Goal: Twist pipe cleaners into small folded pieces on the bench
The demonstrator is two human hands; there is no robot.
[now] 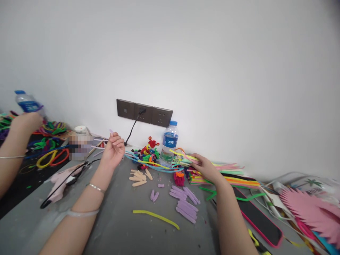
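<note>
My left hand (pixel 114 148) is raised with curled fingers, and a short lilac pipe-cleaner piece (pixel 111 131) sticks out at the fingertips. At the bundle of multicoloured pipe cleaners (pixel 233 181) by the wall, my right hand (pixel 205 167) has its fingers around some strands; the fingertips are partly hidden. Lilac folded pieces (pixel 186 210) lie in groups on the grey table (pixel 117 219), with a smaller lilac pair (pixel 154 195) nearby. Beige folded pieces (pixel 138 177) sit further back. A single yellow-green pipe cleaner (pixel 156 216) lies in front.
A water bottle (pixel 170 141) stands by the wall beside small colourful figures (pixel 150 150). A pink glue gun (pixel 60 184) with a black cable lies left. On the right are a pink-edged phone (pixel 259 216) and pink jagged paper (pixel 310 209). Another person's hand (pixel 28 122) is far left.
</note>
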